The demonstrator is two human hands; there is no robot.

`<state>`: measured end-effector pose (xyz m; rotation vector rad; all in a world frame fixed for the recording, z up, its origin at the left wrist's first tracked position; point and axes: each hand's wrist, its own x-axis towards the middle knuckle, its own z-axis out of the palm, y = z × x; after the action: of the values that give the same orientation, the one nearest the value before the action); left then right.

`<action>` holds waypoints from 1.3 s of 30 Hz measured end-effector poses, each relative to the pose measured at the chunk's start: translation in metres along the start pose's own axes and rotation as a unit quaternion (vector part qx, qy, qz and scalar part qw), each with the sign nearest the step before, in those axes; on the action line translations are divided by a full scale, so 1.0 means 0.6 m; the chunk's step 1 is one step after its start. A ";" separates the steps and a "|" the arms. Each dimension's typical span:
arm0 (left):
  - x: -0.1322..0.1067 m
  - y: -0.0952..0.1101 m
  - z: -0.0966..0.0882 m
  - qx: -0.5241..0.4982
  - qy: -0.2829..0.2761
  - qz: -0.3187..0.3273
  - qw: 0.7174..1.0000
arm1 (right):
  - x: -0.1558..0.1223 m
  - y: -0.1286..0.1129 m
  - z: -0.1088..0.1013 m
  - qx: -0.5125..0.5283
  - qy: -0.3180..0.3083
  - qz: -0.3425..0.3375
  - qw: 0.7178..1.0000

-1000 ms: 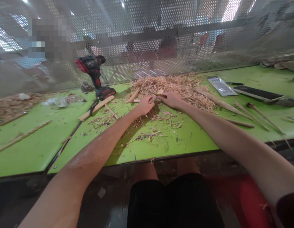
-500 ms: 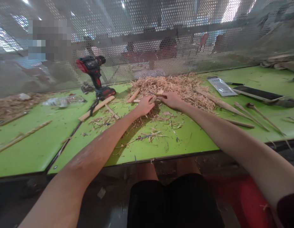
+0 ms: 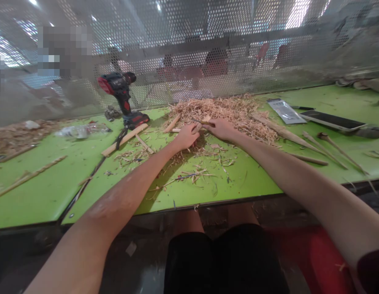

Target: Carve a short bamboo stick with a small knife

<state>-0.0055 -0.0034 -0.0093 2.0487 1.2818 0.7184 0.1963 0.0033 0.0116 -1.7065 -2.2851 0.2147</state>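
Observation:
Both my arms reach out over a green table (image 3: 48, 192) to the front of a heap of wood shavings (image 3: 226, 110). My left hand (image 3: 186, 136) is closed round a short piece of pale wood (image 3: 205, 119) whose end sticks out above my fingers. My right hand (image 3: 221, 128) is closed too, close against the left one, gripping a thin dark tool (image 3: 201, 121) that points left across the wood. Loose shavings lie on the table under both hands.
A red and black cordless drill (image 3: 122, 98) stands at the back left, with wooden sticks (image 3: 125, 139) beside it. Carved wooden spoons (image 3: 318, 143) lie at the right, near a dark tablet (image 3: 332, 119) and a foil packet (image 3: 286, 111). A perforated metal screen (image 3: 189, 45) runs behind the table.

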 end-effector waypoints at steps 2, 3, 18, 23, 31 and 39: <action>0.001 -0.001 0.000 -0.003 -0.001 -0.001 1.000 | 0.001 0.000 0.000 -0.001 -0.001 -0.001 1.000; 0.001 -0.001 0.000 -0.004 -0.002 -0.001 1.000 | 0.001 0.000 0.001 -0.002 -0.001 -0.001 1.000; 0.004 -0.003 0.002 -0.003 0.002 0.002 1.000 | 0.002 0.002 0.003 0.000 0.005 0.000 1.000; 0.001 0.000 0.002 -0.005 0.004 -0.002 1.000 | 0.000 -0.001 0.000 0.008 0.001 0.004 1.000; 0.004 -0.004 0.002 -0.006 0.003 0.003 1.000 | 0.000 -0.001 0.000 0.003 -0.002 -0.002 1.000; 0.003 -0.002 0.002 0.003 0.001 -0.004 1.000 | -0.001 -0.002 0.000 0.006 -0.003 0.005 1.000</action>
<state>-0.0046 -0.0015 -0.0108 2.0469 1.2941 0.7150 0.1954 0.0027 0.0117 -1.7141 -2.2745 0.2358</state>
